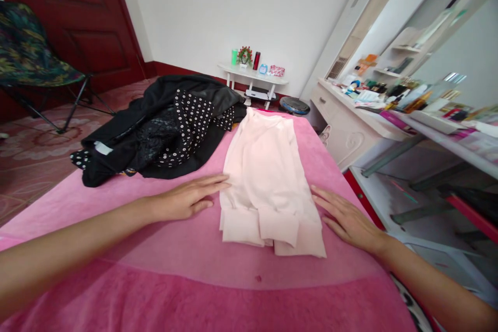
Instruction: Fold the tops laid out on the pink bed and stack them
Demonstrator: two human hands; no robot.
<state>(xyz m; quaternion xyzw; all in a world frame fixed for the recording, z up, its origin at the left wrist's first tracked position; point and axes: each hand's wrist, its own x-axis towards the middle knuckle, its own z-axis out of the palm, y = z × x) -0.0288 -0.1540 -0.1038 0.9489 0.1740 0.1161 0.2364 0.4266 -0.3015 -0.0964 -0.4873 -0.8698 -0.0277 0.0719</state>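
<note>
Pale pink garment [268, 166], head view: laid out flat on a pink cover [175, 251], near the middle, lengthwise away from the wearer; folded, with layered bands of cloth at the near end (one overlapping its neighbours, lower edges uneven). Left hand [189, 198]: palm down, fingers extended and close together, thumb apart, fingertips at the garment's left edge, gripping nothing. Right hand [346, 218]: palm down, fingers lightly spread, fingertips at the right edge, likewise gripping nothing (cloth contact: cannot tell). Left of the garment and farther off: heap of black clothes [155, 109], including white-dotted fabric [190, 119] and lacy black cloth, far end just beside the garment. Beyond, by the wall: low white table [257, 74] bearing a green cup [234, 56], potted plant [245, 55] and red flask [257, 60]. At right: dresser [346, 124] crowded with bottles. At far left: folding chair [31, 52] with patterned fabric, on tiled floor.
</note>
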